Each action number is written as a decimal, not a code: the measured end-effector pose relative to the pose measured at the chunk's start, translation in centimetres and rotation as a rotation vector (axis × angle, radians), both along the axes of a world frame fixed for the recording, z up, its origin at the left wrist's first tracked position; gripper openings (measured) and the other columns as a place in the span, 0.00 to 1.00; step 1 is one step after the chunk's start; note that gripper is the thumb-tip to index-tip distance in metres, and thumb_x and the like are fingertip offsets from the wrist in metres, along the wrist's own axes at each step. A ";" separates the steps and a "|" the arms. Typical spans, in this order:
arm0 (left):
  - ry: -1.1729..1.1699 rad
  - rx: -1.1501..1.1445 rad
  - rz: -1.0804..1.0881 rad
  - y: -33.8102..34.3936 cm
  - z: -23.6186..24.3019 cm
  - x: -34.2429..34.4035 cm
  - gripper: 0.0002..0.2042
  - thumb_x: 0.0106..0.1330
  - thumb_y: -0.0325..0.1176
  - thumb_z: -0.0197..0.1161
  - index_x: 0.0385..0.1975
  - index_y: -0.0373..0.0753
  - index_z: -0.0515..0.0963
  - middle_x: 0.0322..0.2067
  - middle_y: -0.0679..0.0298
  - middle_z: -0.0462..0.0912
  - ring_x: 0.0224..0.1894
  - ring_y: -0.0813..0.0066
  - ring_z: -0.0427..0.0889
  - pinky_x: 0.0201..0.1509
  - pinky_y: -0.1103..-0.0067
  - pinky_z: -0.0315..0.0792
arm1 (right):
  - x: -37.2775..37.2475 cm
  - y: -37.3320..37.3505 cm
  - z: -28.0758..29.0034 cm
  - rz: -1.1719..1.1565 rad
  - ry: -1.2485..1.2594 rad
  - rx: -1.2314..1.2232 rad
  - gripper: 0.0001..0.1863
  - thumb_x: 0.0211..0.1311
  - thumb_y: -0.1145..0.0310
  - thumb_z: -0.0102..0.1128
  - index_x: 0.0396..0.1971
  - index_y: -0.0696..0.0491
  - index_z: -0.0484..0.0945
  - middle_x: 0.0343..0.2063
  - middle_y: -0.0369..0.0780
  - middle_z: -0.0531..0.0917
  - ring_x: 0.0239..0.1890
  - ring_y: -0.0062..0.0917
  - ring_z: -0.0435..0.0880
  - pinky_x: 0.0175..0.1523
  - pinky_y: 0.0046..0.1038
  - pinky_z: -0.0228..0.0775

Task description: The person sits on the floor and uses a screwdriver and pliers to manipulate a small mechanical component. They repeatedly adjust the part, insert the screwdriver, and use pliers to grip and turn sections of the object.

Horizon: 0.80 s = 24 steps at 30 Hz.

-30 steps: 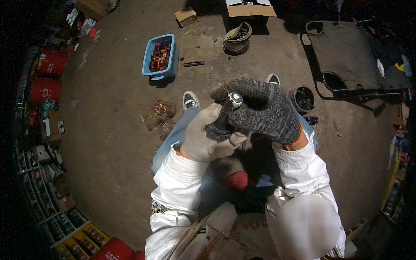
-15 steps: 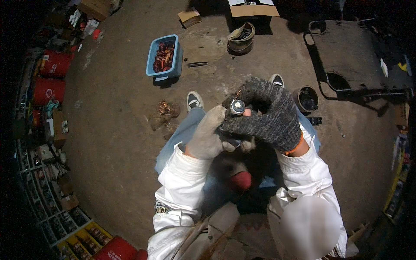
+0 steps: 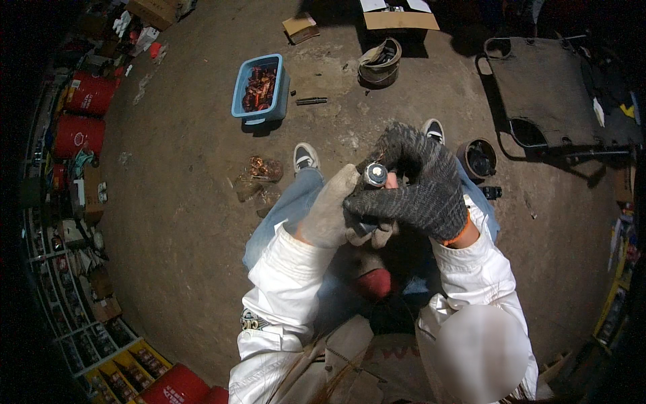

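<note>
My left hand (image 3: 328, 212), in a pale work glove, is closed around a cylindrical metal part. The part's round end (image 3: 375, 175) faces up, with a light ring and a white centre; the rest is hidden between the gloves. My right hand (image 3: 420, 185), in a dark grey knitted glove with an orange cuff, curls around the same part from the other side. A bare fingertip shows beside the round end. Below the hands, between my legs, is a red rounded object (image 3: 374, 283), partly in shadow.
Ahead on the floor stand a blue bin (image 3: 280, 87) of copper-coloured pieces, a bucket (image 3: 380, 74) and a cardboard box (image 3: 401, 20). A small pot (image 3: 477, 159) and a folding cot (image 3: 545, 87) lie right. Copper scraps (image 3: 264, 168), red drums (image 3: 79, 137) and shelving are left.
The view has shifted slightly. Both hands stay together on the metal part, whose round end is tilted a little differently. Copper strands above it show less clearly now.
</note>
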<state>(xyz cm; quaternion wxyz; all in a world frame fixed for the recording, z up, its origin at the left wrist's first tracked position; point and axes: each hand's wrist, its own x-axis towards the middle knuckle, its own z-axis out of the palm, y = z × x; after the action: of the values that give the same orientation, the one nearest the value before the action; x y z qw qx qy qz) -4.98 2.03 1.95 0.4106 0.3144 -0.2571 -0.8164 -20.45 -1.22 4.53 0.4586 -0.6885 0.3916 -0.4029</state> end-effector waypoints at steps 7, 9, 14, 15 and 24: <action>-0.131 -0.266 -0.013 0.2 -0.8 1.1 0.24 0.66 0.53 0.53 0.38 0.32 0.74 0.25 0.58 0.81 0.23 0.76 0.81 0.23 0.86 0.74 | -0.2 -0.3 -0.3 0.097 -0.032 -0.143 0.22 0.30 0.66 0.82 0.26 0.54 0.78 0.28 0.37 0.78 0.32 0.24 0.78 0.37 0.26 0.71; -0.110 -0.192 0.007 0.3 -0.9 1.0 0.25 0.65 0.52 0.55 0.40 0.31 0.74 0.30 0.56 0.82 0.27 0.76 0.82 0.28 0.84 0.76 | -0.2 -0.2 -0.3 0.100 -0.040 -0.179 0.23 0.31 0.65 0.82 0.29 0.54 0.79 0.30 0.38 0.80 0.34 0.25 0.79 0.39 0.27 0.72; -0.048 -0.287 0.109 0.0 -0.8 1.3 0.23 0.69 0.47 0.54 0.48 0.28 0.72 0.43 0.57 0.80 0.43 0.75 0.81 0.44 0.79 0.77 | -0.3 -1.1 -1.4 0.122 -0.083 -0.132 0.23 0.41 0.65 0.78 0.39 0.54 0.81 0.35 0.39 0.83 0.38 0.25 0.82 0.44 0.27 0.75; -0.148 -0.391 0.036 -0.3 -0.8 1.9 0.22 0.68 0.46 0.54 0.48 0.29 0.73 0.44 0.57 0.79 0.44 0.72 0.80 0.47 0.77 0.77 | -0.3 -1.9 -2.1 0.130 -0.087 -0.105 0.22 0.44 0.65 0.77 0.42 0.54 0.81 0.36 0.39 0.83 0.39 0.25 0.82 0.45 0.26 0.75; -0.115 -0.371 0.515 -1.8 -0.7 5.1 0.15 0.73 0.40 0.50 0.47 0.33 0.71 0.41 0.54 0.78 0.50 0.60 0.77 0.47 0.72 0.75 | -2.7 -6.6 -12.7 -0.159 0.278 0.060 0.21 0.63 0.52 0.58 0.46 0.53 0.81 0.40 0.40 0.85 0.41 0.24 0.81 0.50 0.27 0.72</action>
<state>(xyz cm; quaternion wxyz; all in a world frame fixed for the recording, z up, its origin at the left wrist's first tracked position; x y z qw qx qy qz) 0.09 0.27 1.25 0.6389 0.3345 -0.3364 -0.6056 -23.19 -7.85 -8.14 0.3870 -0.6906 0.5162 -0.3269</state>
